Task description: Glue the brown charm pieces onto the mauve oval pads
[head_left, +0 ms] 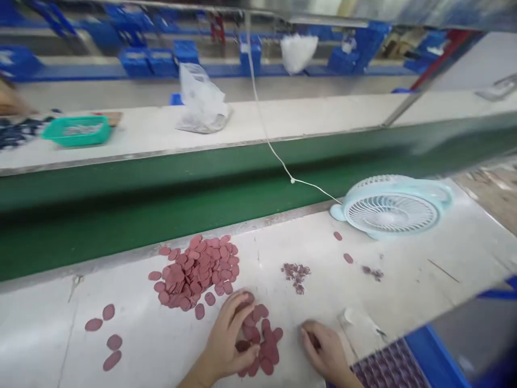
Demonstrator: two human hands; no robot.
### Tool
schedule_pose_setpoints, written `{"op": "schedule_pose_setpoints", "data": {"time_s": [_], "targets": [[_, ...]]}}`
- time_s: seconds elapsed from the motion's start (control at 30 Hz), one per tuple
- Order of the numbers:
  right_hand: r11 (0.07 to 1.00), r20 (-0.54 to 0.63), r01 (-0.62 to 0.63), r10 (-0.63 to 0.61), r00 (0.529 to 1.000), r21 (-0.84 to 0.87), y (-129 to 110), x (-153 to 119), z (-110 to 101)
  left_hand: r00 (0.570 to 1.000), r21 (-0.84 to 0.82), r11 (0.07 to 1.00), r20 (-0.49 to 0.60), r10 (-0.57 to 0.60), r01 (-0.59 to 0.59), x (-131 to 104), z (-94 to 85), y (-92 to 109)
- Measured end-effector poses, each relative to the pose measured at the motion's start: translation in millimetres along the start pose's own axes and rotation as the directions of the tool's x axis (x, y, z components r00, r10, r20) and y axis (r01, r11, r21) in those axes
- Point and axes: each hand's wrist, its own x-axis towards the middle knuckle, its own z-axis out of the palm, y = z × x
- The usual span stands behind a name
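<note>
My left hand [229, 337] cups over a small pile of flat, oval, reddish-brown pieces [270, 345]. Its thumb and fingers are spread apart, and the fingertips touch some of the pieces. Just beyond it lies a larger heap of the same pieces [197, 269]. To the right of the small pile, my right hand [326, 353] rests low over the table with curled fingers. Something dark shows inside the curl, but I cannot make out what it is.
A light-blue fan [391, 210] lies at the table's right, tied to a white cord [278, 156]. Dark scraps [297, 276] are scattered mid-table. At lower right sits a blue crate [438, 358] with a patterned tray [393, 366]. A green belt [202, 191] runs behind; beyond stands a teal basket [76, 139].
</note>
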Motion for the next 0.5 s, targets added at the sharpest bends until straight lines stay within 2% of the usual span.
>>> {"op": "schedule_pose_setpoints", "data": {"time_s": [0.1,0.23,0.5], "targets": [[0.997,0.088,-0.075,0.078,0.993,-0.027,-17.3,6.5,-4.5,0.998,0.072,0.997,0.06,-0.033,0.029,7.7,-6.0,5.4],[0.981,0.159,-0.19,0.194,0.968,-0.041,-32.5,10.0,-6.9,0.982,0.088,0.996,0.189,-0.006,-0.011,17.7,-11.6,12.2],[0.954,0.142,-0.298,0.3,0.943,-0.032,-52.2,1.2,-13.9,0.967,0.041,0.989,0.216,0.132,-0.144,17.9,-8.5,10.1]]}}
